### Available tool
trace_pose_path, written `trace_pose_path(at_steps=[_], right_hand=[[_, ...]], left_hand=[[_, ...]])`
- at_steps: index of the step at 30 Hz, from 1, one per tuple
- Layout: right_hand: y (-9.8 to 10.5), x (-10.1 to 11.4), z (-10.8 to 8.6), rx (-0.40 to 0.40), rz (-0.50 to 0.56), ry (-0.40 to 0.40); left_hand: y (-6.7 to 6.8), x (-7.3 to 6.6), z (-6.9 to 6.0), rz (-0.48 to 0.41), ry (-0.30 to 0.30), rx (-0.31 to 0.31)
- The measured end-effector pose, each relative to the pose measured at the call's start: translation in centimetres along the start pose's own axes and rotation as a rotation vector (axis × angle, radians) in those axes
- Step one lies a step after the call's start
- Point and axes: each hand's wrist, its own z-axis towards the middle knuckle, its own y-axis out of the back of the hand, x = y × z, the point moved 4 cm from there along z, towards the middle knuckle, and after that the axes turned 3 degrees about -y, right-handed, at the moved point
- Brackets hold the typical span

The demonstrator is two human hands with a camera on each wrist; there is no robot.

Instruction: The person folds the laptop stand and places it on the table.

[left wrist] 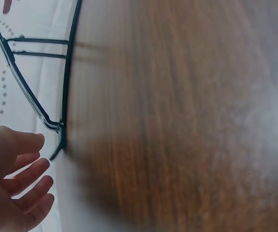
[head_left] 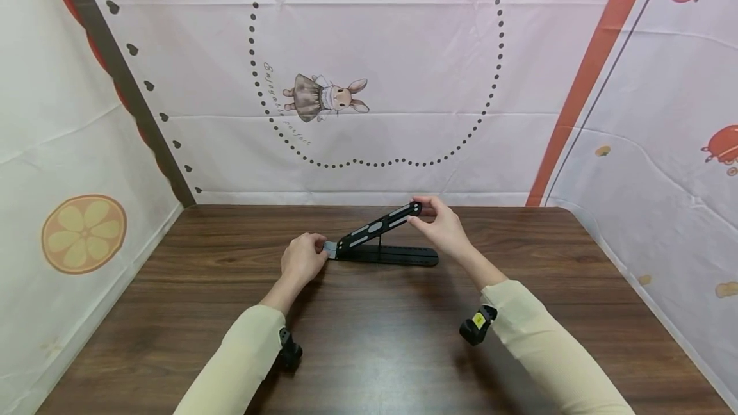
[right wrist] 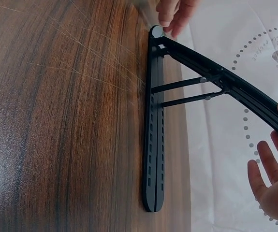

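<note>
A black folding stand (head_left: pixel 375 228) lies on the table, its flat base (right wrist: pixel 153 145) down and its slotted upper arm raised at a slant. Thin struts join the two parts. My right hand (head_left: pixel 445 228) pinches the raised end between thumb and fingers, the other fingers spread below in the right wrist view. At the hinged end, my left hand (head_left: pixel 302 259) has its fingertips beside the silver lip (head_left: pixel 330 248). The left wrist view shows that hand (left wrist: pixel 15 181) with thumb and fingers apart, a fingertip close to the lip's tip; contact is unclear.
The brown wooden table (head_left: pixel 369 338) carries the stand near its back edge. Behind it hangs a pale printed cloth (head_left: pixel 403 69) with a rabbit picture, and similar cloths line both sides. Each wrist wears a small black camera.
</note>
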Motion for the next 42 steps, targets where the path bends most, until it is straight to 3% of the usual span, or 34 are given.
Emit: trace_pose_path(at_steps=[8,13,23,42], right_hand=[[0.0,-0.2,0.1,0.005,0.004,-0.007],[0.0,-0.1,0.1,0.0,-0.006,0.0],[-0.1,0.0,0.1,-0.005,0.007,-0.001],[-0.2,0.1,-0.2,-0.001,-0.015,-0.03]], left_hand=[[0.0,-2.0,-0.4,-0.03,-0.057,-0.007],[-0.6,-2.6,-0.4,-0.05,-0.056,0.006],[-1.4,-3.1,0.2,-0.041,-0.032,-0.018],[-1.7,-3.3,0.6,-0.029,-0.054,-0.016]])
